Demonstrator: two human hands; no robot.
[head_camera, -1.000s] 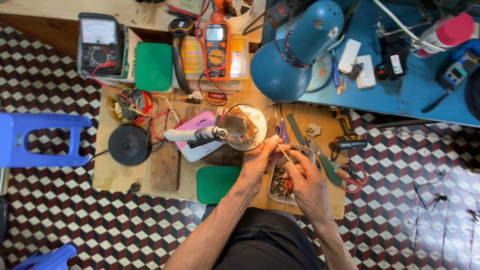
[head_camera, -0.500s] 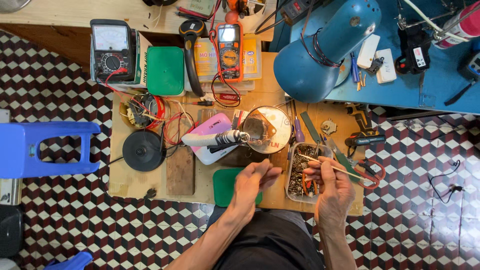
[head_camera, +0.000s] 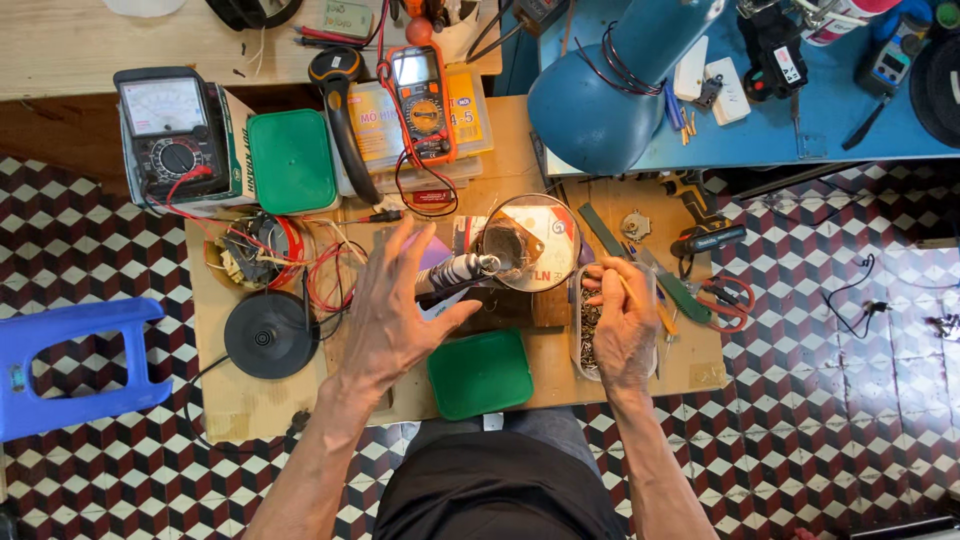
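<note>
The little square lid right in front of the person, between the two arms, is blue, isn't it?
Not blue. The head view shows the square lid in front of the person, between the left hand and right hand, is green.

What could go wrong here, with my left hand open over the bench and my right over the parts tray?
The left hand is spread open just beside the magnifier lens on its stand; a sweep could likely knock it over. The right hand pinches a thin tool over the clear tray of small parts, which sits near the board's front edge and might be tipped. Loose red wires could snag fingers.
</note>
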